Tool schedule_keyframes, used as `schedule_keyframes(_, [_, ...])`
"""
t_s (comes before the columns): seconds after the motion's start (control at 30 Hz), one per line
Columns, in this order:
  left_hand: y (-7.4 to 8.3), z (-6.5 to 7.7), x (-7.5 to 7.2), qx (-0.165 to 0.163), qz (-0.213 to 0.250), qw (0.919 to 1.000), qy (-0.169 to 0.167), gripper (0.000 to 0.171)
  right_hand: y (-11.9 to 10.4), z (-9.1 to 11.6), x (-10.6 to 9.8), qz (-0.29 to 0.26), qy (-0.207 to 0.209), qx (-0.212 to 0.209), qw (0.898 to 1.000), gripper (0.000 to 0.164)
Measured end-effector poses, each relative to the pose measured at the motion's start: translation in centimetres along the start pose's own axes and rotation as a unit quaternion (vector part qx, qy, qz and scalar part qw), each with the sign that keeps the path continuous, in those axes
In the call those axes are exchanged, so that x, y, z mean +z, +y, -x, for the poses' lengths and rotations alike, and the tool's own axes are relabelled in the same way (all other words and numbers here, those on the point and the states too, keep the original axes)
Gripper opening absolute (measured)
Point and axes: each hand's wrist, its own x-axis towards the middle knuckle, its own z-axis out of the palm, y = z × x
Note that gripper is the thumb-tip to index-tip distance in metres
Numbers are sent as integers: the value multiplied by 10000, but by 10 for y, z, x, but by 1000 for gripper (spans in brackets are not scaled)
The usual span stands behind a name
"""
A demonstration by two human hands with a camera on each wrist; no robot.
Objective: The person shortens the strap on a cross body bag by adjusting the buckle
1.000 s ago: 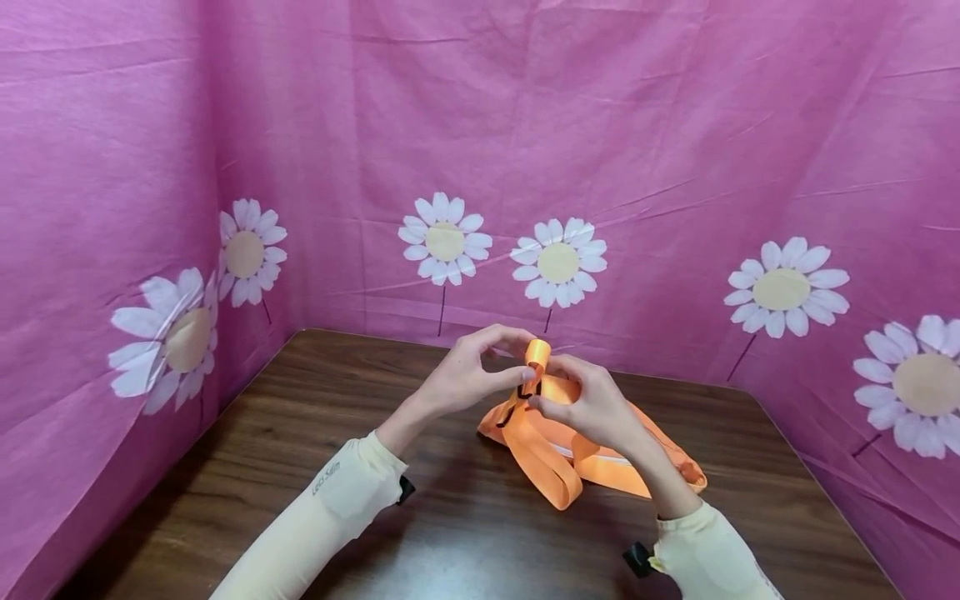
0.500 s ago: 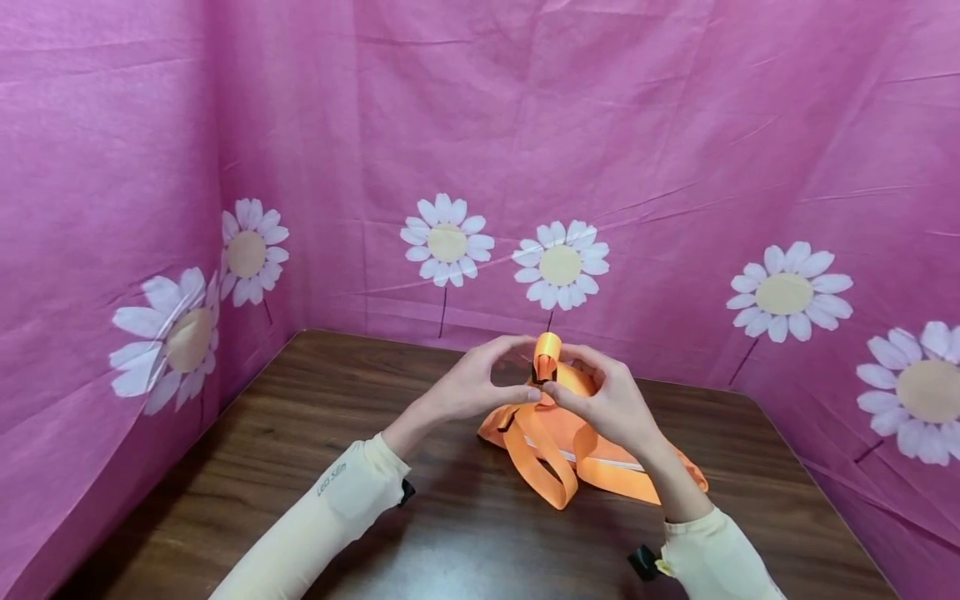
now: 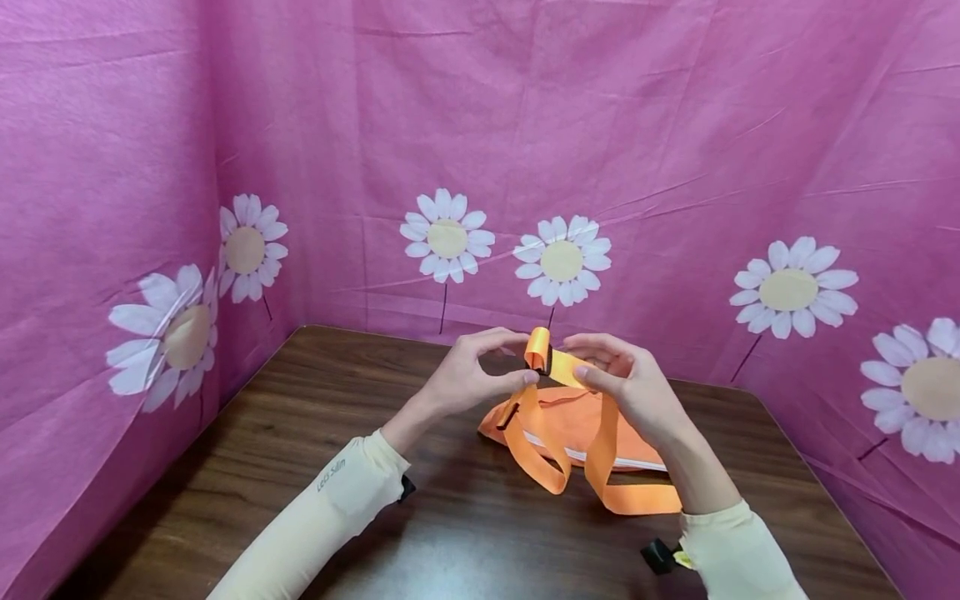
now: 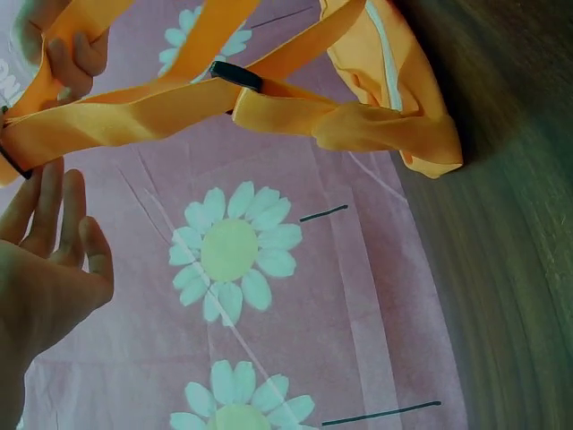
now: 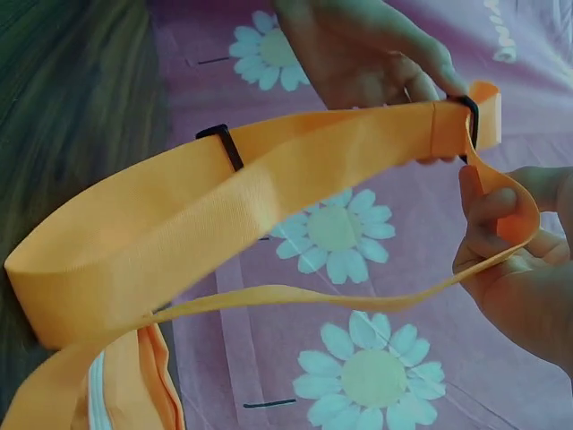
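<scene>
An orange strap (image 3: 566,369) is raised off the table, threaded through a black slider buckle (image 3: 548,361) with a small loop standing above it. My left hand (image 3: 461,379) pinches the strap at this buckle between thumb and fingers. Just to the right, my right hand (image 3: 637,387) pinches the length coming out of the buckle; the right wrist view shows that length curving round its fingers (image 5: 491,210). A second black slider (image 4: 236,76) sits further along the strap. Behind the hanging loops lies an orange fabric bag (image 3: 555,421) with a white zipper (image 3: 585,456).
The bag lies on a dark wood-grain table (image 3: 300,467). Pink cloth (image 3: 465,108) printed with white daisies hangs round its back and sides. Pale sleeves (image 3: 337,508) cover both forearms, and a black piece (image 3: 658,556) shows at the right wrist.
My right hand has moved right, away from the buckle, drawing a length of strap out with it. The strap's right loop now hangs higher off the bag. My left hand stays nearly in place.
</scene>
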Motion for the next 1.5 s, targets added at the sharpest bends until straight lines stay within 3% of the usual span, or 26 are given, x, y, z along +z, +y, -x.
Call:
schedule_keyframes(0.27, [-4, 0, -14, -144, 245, 9986, 452, 45, -2, 1, -15, -316, 515, -33, 9982, 36])
schedule_keyframes(0.53, [-8, 0, -19, -108, 252, 9984, 487, 49, -5, 0, -23, -994, 614, -153, 9930, 34])
schedule_keyframes(1.03, [-18, 1, -31, -21, 312, 9976, 622, 45, -12, 4, -48, -2471, 665, -379, 9660, 29])
schedule_keyframes(1.13, [-14, 1, -32, -83, 326, 9974, 641, 44, -8, 4, -48, -1804, 828, -329, 9795, 28])
schedule_keyframes(1.2, [-4, 2, -33, -107, 313, 9973, 661, 41, -4, 4, -46, -944, 841, -145, 9919, 28])
schedule_keyframes(1.27, [5, 2, -33, -22, 231, 9973, 693, 39, 0, 3, -42, -14, 666, 144, 9977, 28])
schedule_keyframes(1.4, [9, -1, -28, 480, -154, 9966, 647, 41, 5, 1, -29, 1469, 21, 547, 9876, 27])
schedule_keyframes(1.5, [5, -5, -21, 803, -364, 9952, 417, 45, 2, 1, -15, 1984, -109, 333, 9795, 32])
